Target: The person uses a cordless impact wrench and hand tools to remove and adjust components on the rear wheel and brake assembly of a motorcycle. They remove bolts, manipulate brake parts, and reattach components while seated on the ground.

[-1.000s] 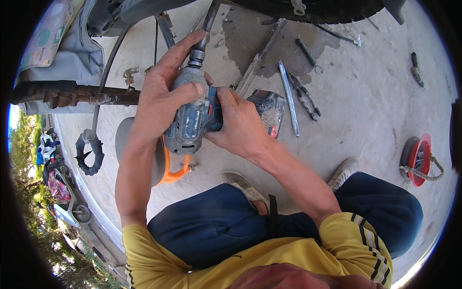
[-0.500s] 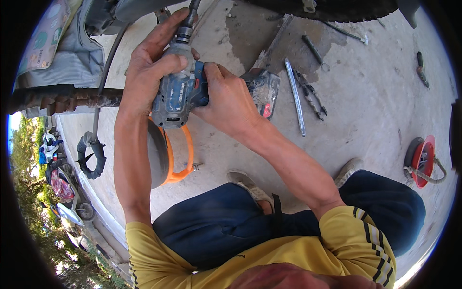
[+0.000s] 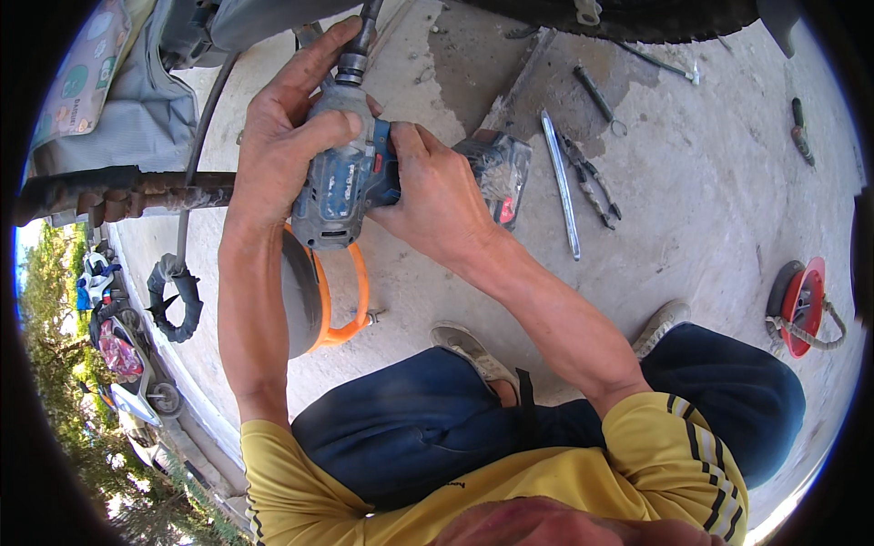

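Concrete floor [image 3: 628, 282], grey, rough and darkened in one damp-looking patch, spreads below a black, knobbly tyre [image 3: 655, 23] at the upper edge. Next in size comes the power tool [image 3: 335, 187], scuffed blue-and-grey plastic, held between both hands: its body's long axis points away from the person, and its handle runs rightward to a grimy, boxy battery pack [image 3: 499, 177]. The right hand [image 3: 442, 196] is nearer that pack, its fingers closed round the handle — whether the trigger is pressed, I cannot tell. The left hand [image 3: 287, 146] cups the nose housing with fingers half curled, one stretched forward. A straight, silvery bar [image 3: 560, 187] and slim pliers [image 3: 594, 187] lie just right of the pack, untouched. Smallest are the dark metal shaft [image 3: 366, 36] — far end out of sight — and its ribbed, shiny collar [image 3: 350, 69].
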The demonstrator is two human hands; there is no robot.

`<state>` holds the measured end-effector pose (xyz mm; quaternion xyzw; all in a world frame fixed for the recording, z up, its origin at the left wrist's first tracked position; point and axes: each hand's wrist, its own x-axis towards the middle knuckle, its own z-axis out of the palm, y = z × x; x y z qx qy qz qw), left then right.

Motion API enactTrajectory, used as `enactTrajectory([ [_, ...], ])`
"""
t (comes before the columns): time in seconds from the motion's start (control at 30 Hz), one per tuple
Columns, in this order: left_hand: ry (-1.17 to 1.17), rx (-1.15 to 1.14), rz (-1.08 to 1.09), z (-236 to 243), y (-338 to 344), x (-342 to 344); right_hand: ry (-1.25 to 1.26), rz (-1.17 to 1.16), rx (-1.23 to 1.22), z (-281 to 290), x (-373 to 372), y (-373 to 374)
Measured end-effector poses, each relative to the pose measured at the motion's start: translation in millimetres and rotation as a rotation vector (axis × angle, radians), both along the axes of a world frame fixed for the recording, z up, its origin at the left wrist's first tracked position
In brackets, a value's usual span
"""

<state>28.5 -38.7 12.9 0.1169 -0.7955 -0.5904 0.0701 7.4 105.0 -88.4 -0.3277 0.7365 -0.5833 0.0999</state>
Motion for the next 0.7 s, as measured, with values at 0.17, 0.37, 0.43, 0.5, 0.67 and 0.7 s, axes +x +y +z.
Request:
enactTrajectory([
  [0.17,-0.016,-0.024,-0.014,1.2,-2.2,-2.4,-0.015,0.011,-0.007,2.0,-1.7,-3.6],
  [0.37,-0.026,0.091,-0.03,11.4,-5.4,18.7,-0.098,0.003,0.054,29.2,-0.1,1.4],
  [0.43,-0.027,0.036,-0.011,9.7,-10.5,35.2,-0.105,0.01,0.05,32.3,-0.1,3.6],
  [0.5,0.005,-0.003,0.028,10.9,-1.1,46.7,-0.1,-0.002,0.026,27.6,0.2,1.1],
  [0.67,-0.014,0.001,0.149,7.7,0.5,49.6,-0.055,-0.021,-0.001,24.6,0.0,-1.9],
  [0.7,-0.008,0.0,0.16,5.8,1.0,49.2,-0.047,-0.024,0.0,24.0,-0.6,-1.5],
])
